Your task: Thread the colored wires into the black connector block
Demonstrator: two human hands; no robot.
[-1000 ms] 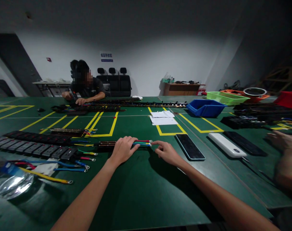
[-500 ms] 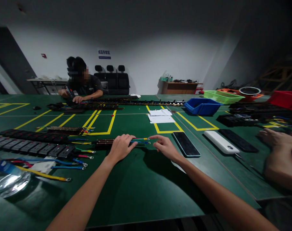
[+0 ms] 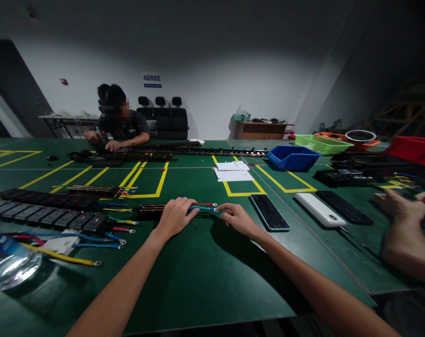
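My left hand (image 3: 177, 216) is closed over the right end of a black strip with copper-coloured bars (image 3: 149, 208), which lies on the green table. From under its fingers, red, green and blue wires (image 3: 203, 206) run right and end in ring terminals (image 3: 215, 209). At these terminals is my right hand (image 3: 237, 218), its index finger stretched toward them and the other fingers curled. No object shows in its grasp. Whether the fingertip touches a terminal I cannot tell.
Black socket strips (image 3: 51, 213) with lugged wires lie left, by a clear plastic item (image 3: 14, 269). Right are a phone (image 3: 270, 213), a white power bank (image 3: 320, 209) and a co-worker's arm (image 3: 405, 229). Behind lie papers (image 3: 234, 174) and a blue bin (image 3: 292, 158). Another person (image 3: 123, 126) works opposite.
My right index finger has shifted slightly down at the wire ends. The red wire now shows apart above the others. My left hand stays in place.
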